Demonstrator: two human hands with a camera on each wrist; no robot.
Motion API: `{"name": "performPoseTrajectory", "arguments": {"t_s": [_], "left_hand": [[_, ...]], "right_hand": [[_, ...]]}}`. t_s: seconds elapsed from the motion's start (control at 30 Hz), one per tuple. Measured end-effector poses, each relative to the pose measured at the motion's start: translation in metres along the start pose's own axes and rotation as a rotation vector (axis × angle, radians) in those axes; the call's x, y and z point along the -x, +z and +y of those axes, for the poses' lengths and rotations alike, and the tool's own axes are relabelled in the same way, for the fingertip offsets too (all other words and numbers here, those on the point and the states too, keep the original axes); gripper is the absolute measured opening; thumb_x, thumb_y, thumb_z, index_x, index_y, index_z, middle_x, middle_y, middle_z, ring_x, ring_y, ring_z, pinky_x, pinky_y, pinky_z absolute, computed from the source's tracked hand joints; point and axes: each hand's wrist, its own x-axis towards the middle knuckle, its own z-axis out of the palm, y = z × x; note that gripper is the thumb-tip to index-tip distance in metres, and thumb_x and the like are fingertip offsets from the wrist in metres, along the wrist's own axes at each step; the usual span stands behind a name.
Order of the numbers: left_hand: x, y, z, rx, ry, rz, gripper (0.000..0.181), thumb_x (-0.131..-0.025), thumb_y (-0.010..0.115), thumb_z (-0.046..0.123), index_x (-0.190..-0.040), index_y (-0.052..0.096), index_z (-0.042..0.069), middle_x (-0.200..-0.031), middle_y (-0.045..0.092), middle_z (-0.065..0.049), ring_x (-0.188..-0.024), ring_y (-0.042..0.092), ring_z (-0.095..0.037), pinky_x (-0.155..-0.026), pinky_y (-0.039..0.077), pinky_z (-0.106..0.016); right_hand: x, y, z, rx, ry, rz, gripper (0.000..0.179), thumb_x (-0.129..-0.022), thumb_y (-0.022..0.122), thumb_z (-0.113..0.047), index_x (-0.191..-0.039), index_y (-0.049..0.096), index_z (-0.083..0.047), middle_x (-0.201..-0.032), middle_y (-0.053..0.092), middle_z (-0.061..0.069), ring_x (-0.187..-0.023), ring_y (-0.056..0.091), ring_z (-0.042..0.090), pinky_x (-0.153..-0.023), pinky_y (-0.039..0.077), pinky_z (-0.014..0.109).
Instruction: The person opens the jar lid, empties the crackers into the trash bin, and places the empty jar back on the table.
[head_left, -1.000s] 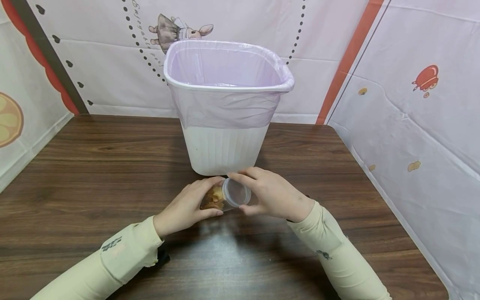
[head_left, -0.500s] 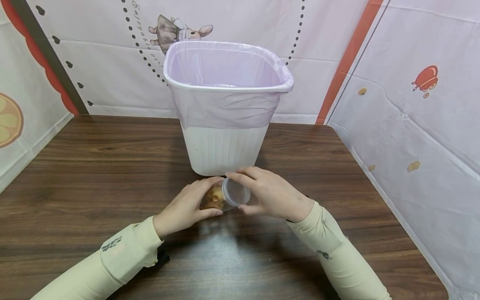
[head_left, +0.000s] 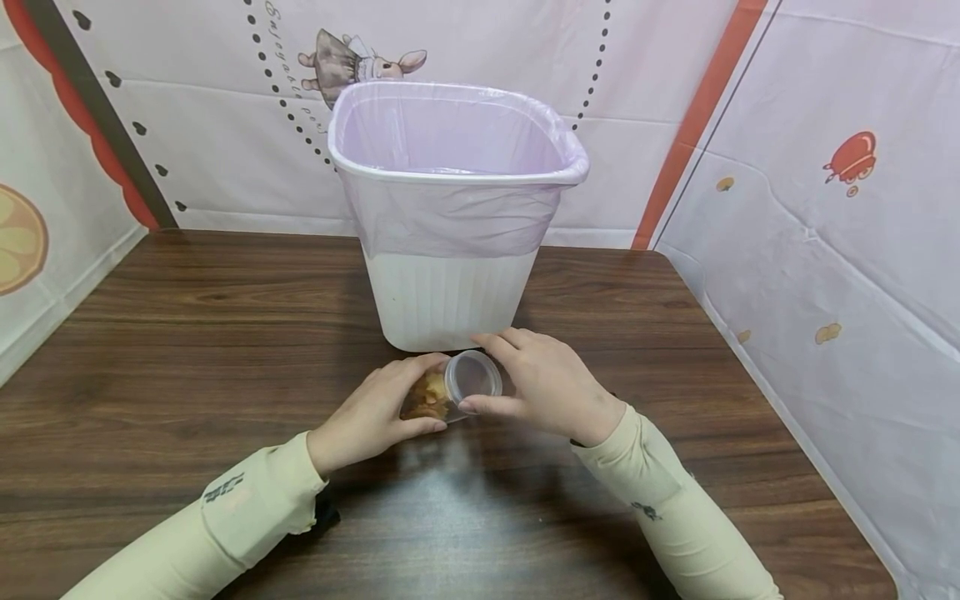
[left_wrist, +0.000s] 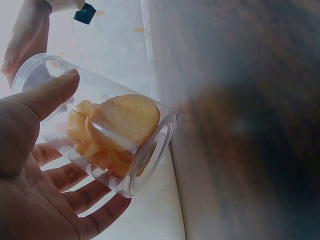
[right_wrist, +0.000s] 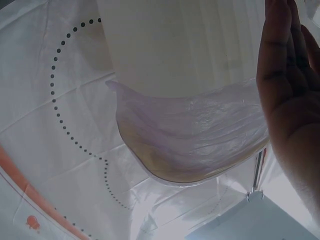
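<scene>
A clear plastic jar (left_wrist: 92, 82) lies tilted on its side, holding yellow-brown food pieces (left_wrist: 125, 122), one of them a flat round slice. My left hand (head_left: 375, 412) grips the jar around its body, thumb on one side and fingers on the other. The round end with the clear lid (head_left: 474, 377) faces up and right in the head view. Beside it is my right hand (head_left: 551, 383), its thumb at the lid's near rim and its fingers spread past the far rim. In the right wrist view those fingers (right_wrist: 276, 60) look fairly straight.
Just behind the hands stands a white bin (head_left: 450, 292) with a pale purple liner (head_left: 450, 221) folded over its rim. It rests on a dark wood table (head_left: 225, 333). A printed white cloth (head_left: 825, 208) hangs around the back and sides.
The right hand's fingers have shifted right, away from the lid's far rim, while its thumb has slid left along the near rim. The left hand and the bin have stayed in place.
</scene>
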Motion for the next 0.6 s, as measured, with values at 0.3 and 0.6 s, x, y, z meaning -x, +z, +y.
{"name": "performPoseTrajectory", "arguments": {"t_s": [0.3, 0.6], "left_hand": [[-0.0001, -0.0001, 0.0008, 0.007, -0.007, 0.003, 0.074, -0.072, 0.084, 0.031, -0.134, 0.048, 0.011, -0.119, 0.063, 0.000, -0.103, 0.059, -0.013, -0.088, 0.048, -0.038], [-0.0002, 0.0001, 0.0006, -0.001, -0.006, 0.003, 0.073, -0.073, 0.084, 0.030, -0.134, 0.049, 0.011, -0.119, 0.063, -0.001, -0.103, 0.059, -0.014, -0.088, 0.048, -0.038]], "right_hand": [[0.0007, 0.0009, -0.0005, 0.019, 0.045, 0.038, 0.058, -0.075, 0.072, -0.059, -0.110, 0.065, -0.013, -0.087, 0.062, -0.003, -0.074, 0.061, 0.013, -0.064, 0.051, 0.031], [0.0007, 0.0022, -0.0026, 0.025, 0.094, 0.035, 0.054, -0.074, 0.071, -0.061, -0.104, 0.067, -0.016, -0.082, 0.061, -0.006, -0.068, 0.058, 0.009, -0.059, 0.049, 0.028]]}}
